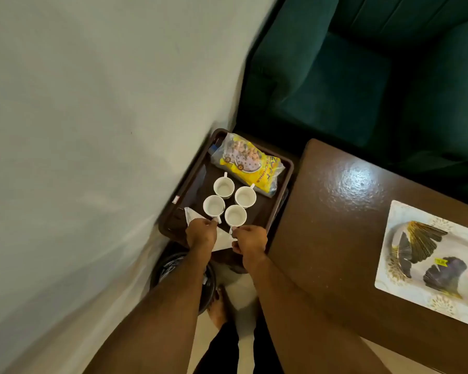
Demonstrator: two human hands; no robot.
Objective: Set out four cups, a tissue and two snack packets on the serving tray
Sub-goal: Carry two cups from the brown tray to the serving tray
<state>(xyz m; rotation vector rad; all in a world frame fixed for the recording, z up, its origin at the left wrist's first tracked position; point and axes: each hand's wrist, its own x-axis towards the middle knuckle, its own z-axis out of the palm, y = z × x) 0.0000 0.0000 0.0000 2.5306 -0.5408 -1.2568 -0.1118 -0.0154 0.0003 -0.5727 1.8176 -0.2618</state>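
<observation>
A pale wall fills the left of the view, a green sofa (335, 85) sits beyond, and a dark wooden table (343, 225) with a patterned mat (427, 255) stands to the right. Between wall and table a brown tray (283, 184) rests on something hidden beneath it. Four white cups sit in a tight square at the tray's middle: far cup (223, 186), right cup (245, 196), left cup (213, 205) and near cup (235, 215), all upright and seemingly empty. A yellow snack packet (250, 164) lies across the far right corner; something blue-capped (214, 149) shows at the far left corner, too hidden to name, so a second packet cannot be confirmed. A white tissue (192, 215) lies along the near edge, partly under the hands. The left hand (201, 234) pinches the left cup's handle; the right hand (250, 240) pinches the near cup's handle, both closed narrow. The cups look like ceramic: stiff, light, smooth and easy to chip against each other, so the handles are the safest grip. The packet is soft, crinkly and slippery, best taken by a sealed edge. The tissue is flimsy and likely to slide when a cup is nudged.
</observation>
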